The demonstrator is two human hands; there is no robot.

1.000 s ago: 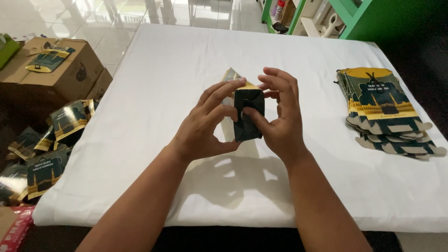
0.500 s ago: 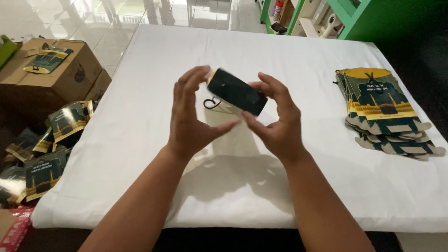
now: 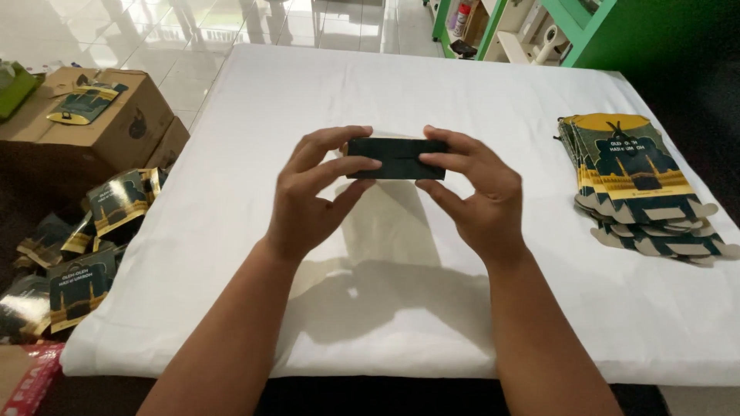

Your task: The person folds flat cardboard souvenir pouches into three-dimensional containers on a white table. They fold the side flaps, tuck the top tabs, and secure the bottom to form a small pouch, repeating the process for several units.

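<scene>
Head view: both hands were raised above the middle of the desk (image 3: 432,85), which was covered by a white cloth. The left hand (image 3: 312,196) gripped the left end of a small dark folded carton (image 3: 395,158), thumb below and fingers (image 3: 351,163) curled over the front face. The right hand (image 3: 474,196) gripped the right end the same way, fingers across the front. The carton was held level, long side horizontal, clear of the cloth, between the 2 hands. Both hands were closed on it, not spread.

On the right side of the desk lay a stack of flat printed cartons (image 3: 640,181), dark with yellow tops, fanned slightly, well apart from the hands. Left of the desk on the floor stood a brown cardboard box (image 3: 92,142) with 1 flat carton on its lid. Near it was a loose pile of folded cartons (image 3: 77,246) on the floor. A green shelf (image 3: 493,23) stood beyond the far edge of the desk. Shadows of the arms fell on the cloth under the hands.
</scene>
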